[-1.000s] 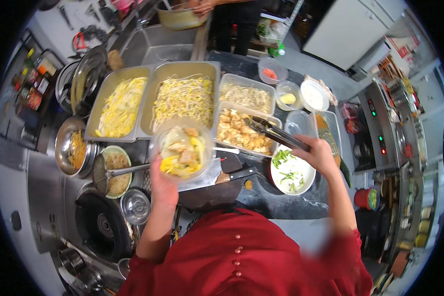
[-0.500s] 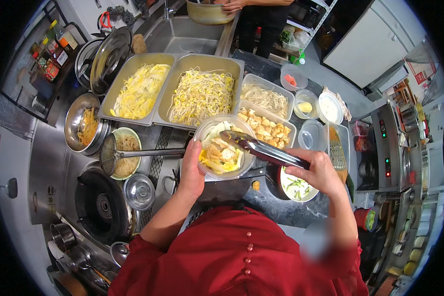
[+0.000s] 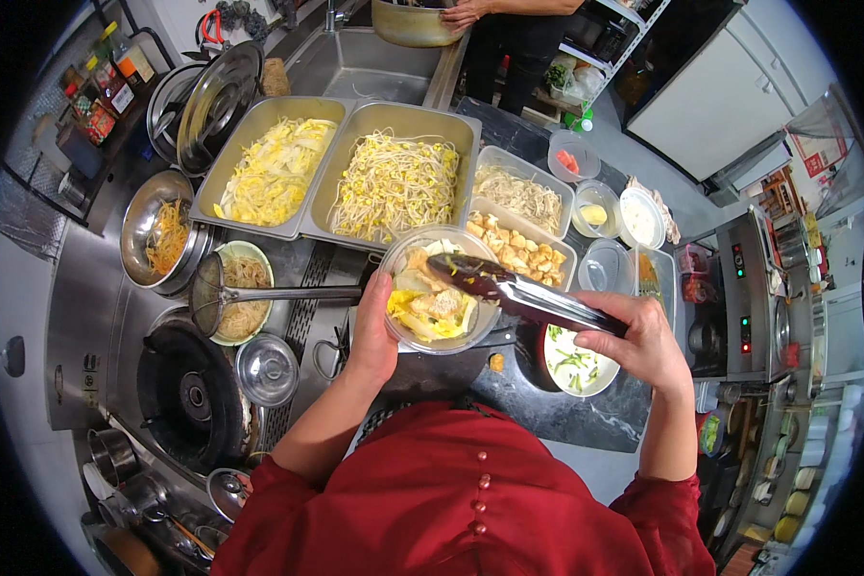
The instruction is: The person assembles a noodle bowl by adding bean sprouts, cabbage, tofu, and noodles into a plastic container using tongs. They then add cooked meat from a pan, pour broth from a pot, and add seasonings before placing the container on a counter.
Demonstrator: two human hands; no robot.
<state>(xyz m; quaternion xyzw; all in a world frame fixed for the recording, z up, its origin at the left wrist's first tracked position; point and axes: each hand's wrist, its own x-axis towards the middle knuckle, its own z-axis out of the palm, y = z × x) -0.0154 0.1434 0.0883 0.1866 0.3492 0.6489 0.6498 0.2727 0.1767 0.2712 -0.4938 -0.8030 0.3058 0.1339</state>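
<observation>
My left hand (image 3: 371, 331) grips the side of a clear round plastic bowl (image 3: 472, 332), tilted slightly toward me. In it lie yellow-white cabbage leaves and pale tan pieces of food. My right hand (image 3: 638, 338) is closed round metal tongs (image 3: 547, 301), whose tips reach over the bowl's upper part and hide some of the food; whether they pinch anything cannot be seen. Just beyond the bowl stands a container of golden-brown cubes (image 3: 526, 252), like fried tofu. A white bowl with green strips (image 3: 576, 363) is below the tongs.
Beyond the bowl are steel pans of bean sprouts (image 3: 394, 182) and cabbage (image 3: 276, 163). A strainer (image 3: 207, 296) rests over a bowl of noodles (image 3: 248, 278), its handle reaching my left hand. A knife (image 3: 480, 341) lies under the bowl. Another person's hand (image 3: 466, 12) holds a pot (image 3: 411, 27).
The tongs and my right hand have shifted slightly to the right. The food in the bowl lies differently, with more yellow leaf showing. My left hand stays on the bowl.
</observation>
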